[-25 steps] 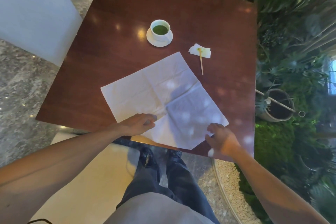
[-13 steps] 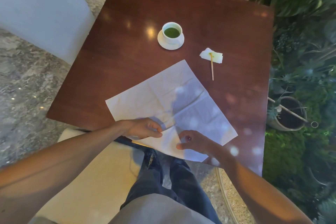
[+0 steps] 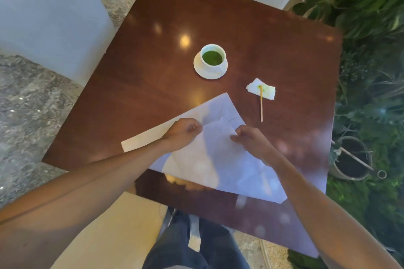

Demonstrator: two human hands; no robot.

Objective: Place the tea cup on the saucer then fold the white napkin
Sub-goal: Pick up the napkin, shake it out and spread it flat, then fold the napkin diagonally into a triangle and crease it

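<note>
Both my left hand [image 3: 182, 132] and right hand [image 3: 251, 141] pinch the white napkin [image 3: 218, 159]; I should align edges squarely before creasing.

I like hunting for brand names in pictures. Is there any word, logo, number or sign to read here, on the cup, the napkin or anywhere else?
No readable text anywhere in this view.
Tea cup and saucer: plain white, no mark visible.
White napkin, pinched by the left hand and right hand: blank.
Small stained tissue and wooden stirrer: no print.
Wooden table: only light reflections.
</note>
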